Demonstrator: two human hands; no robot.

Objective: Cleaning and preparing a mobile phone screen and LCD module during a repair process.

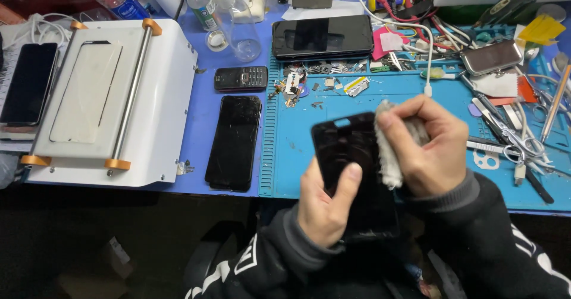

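Black phone point(352, 168) gripped in left hand point(324, 207); grey cloth point(388, 156) pinched by right hand point(429, 150) fingers, pressed on screen, above blue mat point(297, 150).

— What did the person have on?

— A dark, nearly black top with long sleeves. Both the left sleeve point(270, 245) and the right sleeve point(505, 239) ended in a ribbed grey cuff at the wrist.

— Any markings on it?

— Yes, white ones. The left sleeve carried blocky white shapes near the forearm, and the right sleeve had white stripes or letters running towards the elbow; they were too cut off to make out.

— And the hands?

— The left hand point(324, 207) and the right hand point(425, 141) were both bare: no gloves, rings or watch showed. The nails were short.
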